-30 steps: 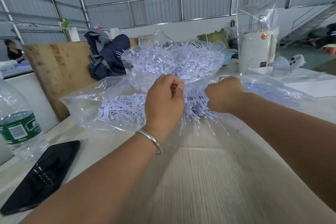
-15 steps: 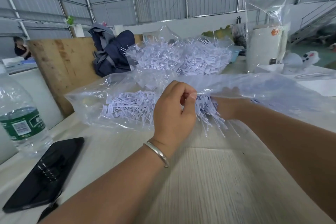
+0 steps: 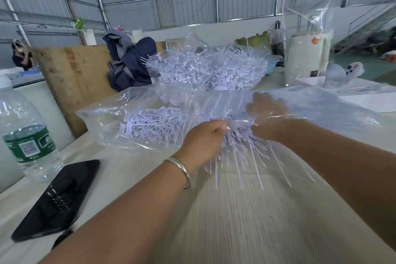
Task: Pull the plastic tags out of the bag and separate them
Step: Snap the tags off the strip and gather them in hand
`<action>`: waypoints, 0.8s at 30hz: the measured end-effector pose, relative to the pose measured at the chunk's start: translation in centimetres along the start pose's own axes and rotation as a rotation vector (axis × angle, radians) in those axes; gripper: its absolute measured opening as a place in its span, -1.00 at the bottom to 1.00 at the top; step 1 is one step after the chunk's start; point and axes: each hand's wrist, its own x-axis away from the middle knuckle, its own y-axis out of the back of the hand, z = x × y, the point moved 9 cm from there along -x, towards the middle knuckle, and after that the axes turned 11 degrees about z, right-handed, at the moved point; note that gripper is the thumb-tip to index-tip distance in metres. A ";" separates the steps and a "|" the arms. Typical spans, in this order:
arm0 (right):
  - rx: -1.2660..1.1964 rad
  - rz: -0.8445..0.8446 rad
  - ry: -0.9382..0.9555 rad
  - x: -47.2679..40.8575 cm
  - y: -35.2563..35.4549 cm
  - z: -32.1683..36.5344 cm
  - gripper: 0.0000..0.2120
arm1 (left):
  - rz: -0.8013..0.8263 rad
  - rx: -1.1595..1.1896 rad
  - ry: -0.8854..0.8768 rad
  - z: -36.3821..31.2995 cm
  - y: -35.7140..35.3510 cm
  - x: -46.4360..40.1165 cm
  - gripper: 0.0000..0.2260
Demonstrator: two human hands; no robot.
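Note:
A clear plastic bag (image 3: pixel 115 113) lies across the pale table (image 3: pixel 235 221) with white plastic tags (image 3: pixel 154 122) loose inside it. At the bag's mouth my left hand (image 3: pixel 203 141) pinches a bundle of tags (image 3: pixel 246 156) whose thin tails fan out toward me. My right hand (image 3: pixel 265 111) is inside the bag, seen blurred through the plastic. Its fingers look stretched out over the tags there. A big heap of separated tags (image 3: pixel 210 70) sits in clear plastic behind the bag.
A water bottle (image 3: pixel 27 135) and a black phone (image 3: pixel 57 199) are at the left. A wooden board (image 3: pixel 75 75) and a dark backpack (image 3: pixel 130 64) stand behind. A white wrapped appliance (image 3: pixel 304 58) and a plush toy (image 3: pixel 347 70) are at the right back.
My right hand has gone from a fist at the bag's mouth to deep inside the bag. My left hand has shifted right and lower, and more tag tails hang out.

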 end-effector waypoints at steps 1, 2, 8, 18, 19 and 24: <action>-0.012 -0.118 0.092 0.7 0.8 0.3 -0.81 | 0.018 0.008 0.013 0.0 0.0 -0.1 -0.68; -0.045 -0.153 0.193 1.9 1.2 0.8 -0.82 | 0.011 -0.009 0.019 -0.1 0.2 -0.1 -0.68; 0.012 -0.068 0.316 8.9 0.4 1.7 -0.81 | 0.084 -0.098 0.124 0.6 -0.6 0.4 -0.64; 0.157 -0.104 0.321 15.6 1.8 3.8 -0.71 | 0.202 -0.318 0.166 -0.3 -2.4 2.3 -0.60; 0.164 -0.073 0.302 15.7 1.4 3.6 -0.68 | 0.196 -0.344 0.179 -0.3 -2.5 2.3 -0.59; 0.048 -0.062 0.207 16.8 3.9 3.0 -0.54 | 0.205 -0.317 0.247 0.1 -1.9 1.8 -0.58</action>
